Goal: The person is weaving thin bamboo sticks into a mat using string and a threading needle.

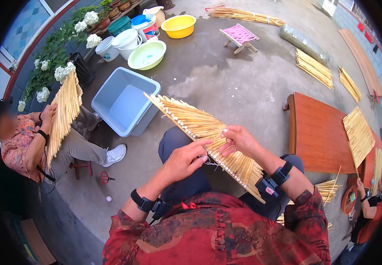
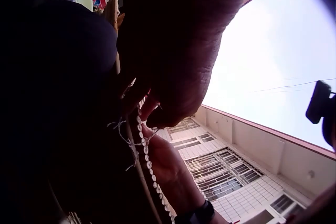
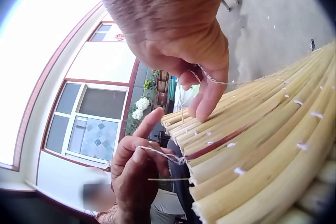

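Observation:
A mat of reed stalks (image 1: pixel 191 115), sewn with thread, lies slanting across the person's lap, its cut ends lined up along a thin stick (image 1: pixel 248 190). The right hand (image 1: pixel 242 142) is over the mat's near part and pinches a thin white string (image 3: pixel 214 80) between thumb and curled fingers. At the cut-end edge is the left hand (image 1: pixel 185 161), its index finger stretched toward the mat. A twisted white string end (image 3: pixel 163 153) runs from the edge into the left hand's thumb and fingers. In the left wrist view, the dark left hand (image 2: pixel 173 77) hides most of the mat.
A blue tub (image 1: pixel 127 104) stands ahead-left, with basins and buckets behind. Another person (image 1: pixel 27 141) at left holds a similar mat; red-handled scissors (image 1: pixel 106 178) lie nearby. A brown wooden table (image 1: pixel 321 132) is at right. Reed bundles (image 1: pixel 314 68) lie on the ground.

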### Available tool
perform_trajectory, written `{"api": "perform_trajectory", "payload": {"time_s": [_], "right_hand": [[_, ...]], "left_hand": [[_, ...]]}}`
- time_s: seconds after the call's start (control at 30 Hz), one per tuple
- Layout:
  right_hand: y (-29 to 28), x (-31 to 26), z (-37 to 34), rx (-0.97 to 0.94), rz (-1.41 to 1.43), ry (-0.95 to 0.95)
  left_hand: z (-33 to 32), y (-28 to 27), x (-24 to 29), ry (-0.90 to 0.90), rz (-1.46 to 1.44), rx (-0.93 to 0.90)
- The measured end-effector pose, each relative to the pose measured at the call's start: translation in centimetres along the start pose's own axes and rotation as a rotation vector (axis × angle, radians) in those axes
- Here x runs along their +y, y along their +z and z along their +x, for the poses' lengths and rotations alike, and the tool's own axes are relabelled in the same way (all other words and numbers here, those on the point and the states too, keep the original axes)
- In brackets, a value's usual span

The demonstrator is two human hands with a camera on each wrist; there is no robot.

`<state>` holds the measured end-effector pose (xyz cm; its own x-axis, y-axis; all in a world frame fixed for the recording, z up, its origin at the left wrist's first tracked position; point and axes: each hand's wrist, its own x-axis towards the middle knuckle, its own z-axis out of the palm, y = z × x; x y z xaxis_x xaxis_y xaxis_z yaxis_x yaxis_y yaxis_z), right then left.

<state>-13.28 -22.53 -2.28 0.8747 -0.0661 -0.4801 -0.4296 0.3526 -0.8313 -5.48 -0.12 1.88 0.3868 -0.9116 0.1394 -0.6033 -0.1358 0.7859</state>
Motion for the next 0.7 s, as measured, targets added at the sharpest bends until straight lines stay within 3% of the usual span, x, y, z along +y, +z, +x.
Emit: {"api": "perform_trajectory", "payload": {"time_s": [0.1,0.17,0.27,0.4,0.47,0.57,0.7], "right_hand": [[0.4,-0.4,-0.2,-0.007,0.000,-0.017],[0.9,-0.1,-0.2,0.064,0.095,-0.095],[0.6,-0.4,0.7,0.074,0.288,-0.167],[-0.8,-3.0,1.2,0.180,0.324,-0.220],[-2.1,-3.7,1.5,0.127,0.356,-0.138],[-2.0,-3.6,1.6,0.154,0.416,-0.184],[-3.3,-3.3,3.5,0.287,0.496,-0.305]], "left_hand": [[0.8,0.3,-0.6,-0.005,0.145,0.015],[1.2,0.5,-1.0,-0.062,-0.029,0.016],[1.2,0.3,-1.5,-0.077,-0.071,0.000],[1.3,0.2,-1.6,-0.086,-0.083,-0.001],[1.3,0.7,-1.9,-0.263,-0.455,0.051],[1.2,1.5,-1.7,-0.212,-0.262,0.101],[0.6,1.2,-1.6,-0.215,-0.362,0.121]]}}
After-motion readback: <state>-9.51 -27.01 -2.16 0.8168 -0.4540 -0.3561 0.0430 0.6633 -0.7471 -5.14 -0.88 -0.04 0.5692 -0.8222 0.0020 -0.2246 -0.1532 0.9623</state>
